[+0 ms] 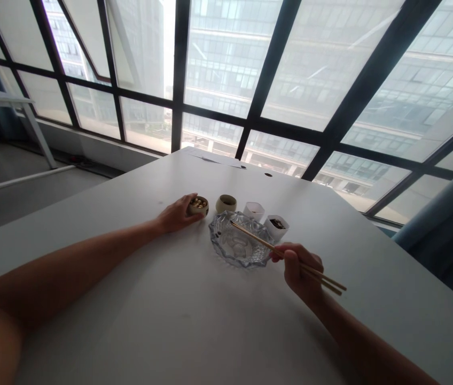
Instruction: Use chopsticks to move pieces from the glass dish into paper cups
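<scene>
My left hand (178, 214) is wrapped round a small round cup (201, 212) filled with light brown, nut-like pieces. In my right hand (301, 267) is a pair of wooden chopsticks (256, 237), pointing left over a clear glass dish (230, 254) with a scalloped rim. Something small and dark shows at the chopstick tips, too small to name. A few dark bits lie at the dish's left side. Behind the dish stand a beige cup (225, 203), a white cup (254, 210) and another white cup (278, 229) with dark pieces inside.
Everything stands on a white table (162, 321). Two dark round holes and some thin flat items are at its far end. Beyond it rise large windows with dark frames (178, 80). A second white table (2, 96) is at the far left, a blue curtain (446, 230) at the right.
</scene>
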`<state>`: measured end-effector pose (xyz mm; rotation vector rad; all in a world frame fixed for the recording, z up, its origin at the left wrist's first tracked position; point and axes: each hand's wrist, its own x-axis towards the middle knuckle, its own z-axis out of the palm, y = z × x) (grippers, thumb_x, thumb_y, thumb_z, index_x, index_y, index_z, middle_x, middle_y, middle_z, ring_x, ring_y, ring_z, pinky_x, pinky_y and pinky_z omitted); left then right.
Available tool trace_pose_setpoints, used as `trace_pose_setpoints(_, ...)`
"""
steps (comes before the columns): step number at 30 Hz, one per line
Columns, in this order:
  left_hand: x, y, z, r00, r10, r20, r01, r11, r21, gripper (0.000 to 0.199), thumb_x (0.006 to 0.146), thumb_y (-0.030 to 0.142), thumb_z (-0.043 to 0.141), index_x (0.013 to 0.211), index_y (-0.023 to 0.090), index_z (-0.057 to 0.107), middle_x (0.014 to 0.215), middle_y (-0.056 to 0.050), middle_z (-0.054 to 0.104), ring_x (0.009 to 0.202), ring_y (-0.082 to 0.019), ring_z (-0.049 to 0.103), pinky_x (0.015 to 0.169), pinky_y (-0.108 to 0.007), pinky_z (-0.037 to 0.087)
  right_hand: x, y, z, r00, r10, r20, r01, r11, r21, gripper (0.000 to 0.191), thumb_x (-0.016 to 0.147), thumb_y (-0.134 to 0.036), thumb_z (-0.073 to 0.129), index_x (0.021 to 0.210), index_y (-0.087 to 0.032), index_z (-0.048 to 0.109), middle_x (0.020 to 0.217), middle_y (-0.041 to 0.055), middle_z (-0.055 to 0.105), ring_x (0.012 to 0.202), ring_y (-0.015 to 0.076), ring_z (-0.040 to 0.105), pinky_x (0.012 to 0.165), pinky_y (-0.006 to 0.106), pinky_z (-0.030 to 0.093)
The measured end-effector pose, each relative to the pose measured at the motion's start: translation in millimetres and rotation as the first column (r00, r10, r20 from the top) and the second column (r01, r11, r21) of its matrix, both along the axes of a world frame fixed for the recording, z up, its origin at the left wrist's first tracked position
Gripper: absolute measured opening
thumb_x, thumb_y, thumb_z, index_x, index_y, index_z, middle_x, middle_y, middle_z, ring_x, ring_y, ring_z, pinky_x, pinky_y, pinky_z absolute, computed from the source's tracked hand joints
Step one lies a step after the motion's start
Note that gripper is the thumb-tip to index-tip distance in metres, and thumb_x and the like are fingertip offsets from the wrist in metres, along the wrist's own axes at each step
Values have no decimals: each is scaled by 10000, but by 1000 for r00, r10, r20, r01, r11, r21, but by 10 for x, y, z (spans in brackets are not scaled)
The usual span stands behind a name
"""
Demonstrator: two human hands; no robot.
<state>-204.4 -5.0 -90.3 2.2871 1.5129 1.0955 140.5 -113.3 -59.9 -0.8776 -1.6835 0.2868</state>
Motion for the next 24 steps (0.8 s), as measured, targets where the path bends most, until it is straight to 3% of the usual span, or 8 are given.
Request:
trace_pose_setpoints(3,-11,5,-17,1000,-3,18,3,1000,3,827,784,634,624,1430,145,459,1402,-183,574,1246,-341,589,1083,-477,455,22,-35,10,992,71,104,-77,996,53,364,933,-555,560,784,-254,701,628,41,723,541,195,678,530,318,543)
trace_pose_setpoints(8,-28,6,-28,1000,-18,22,18,1000,3,842,786,650,610,1437,139,451,1422,-194,557,1270,-344,571,1101,-476,439,52,7,-30,994,52,92,-55,998,27,371,938,-563,546,800,-251,690,638,47,722,557,195,676,543,324,543)
trace_pose_setpoints(12,-41,-1,-24,999,-21,47,20,1000,14,837,767,676,622,1409,157,484,1412,-184,571,1268,-346,576,1105,-477,439,30,85,-76,993,-42,-109,37,998,-47,411,939,-583,543,775,-225,663,597,33,705,491,169,642,500,299,527)
trace_pose_setpoints(17,-51,-15,-6,998,-26,53,26,1000,1,854,779,704,601,1403,134,480,1397,-201,576,1248,-349,589,1076,-489,462,27,233,-112,899,-146,-413,60,975,-214,533,871,-694,562,727,-185,632,538,29,673,425,152,603,443,276,484)
trace_pose_setpoints(24,-78,2,-9,997,-34,65,35,999,-5,849,788,712,598,1387,123,483,1354,-204,597,1199,-336,614,999,-472,516,48,292,-146,869,-144,-472,31,970,-240,564,815,-729,602,729,-173,630,515,25,663,412,145,590,442,271,478)
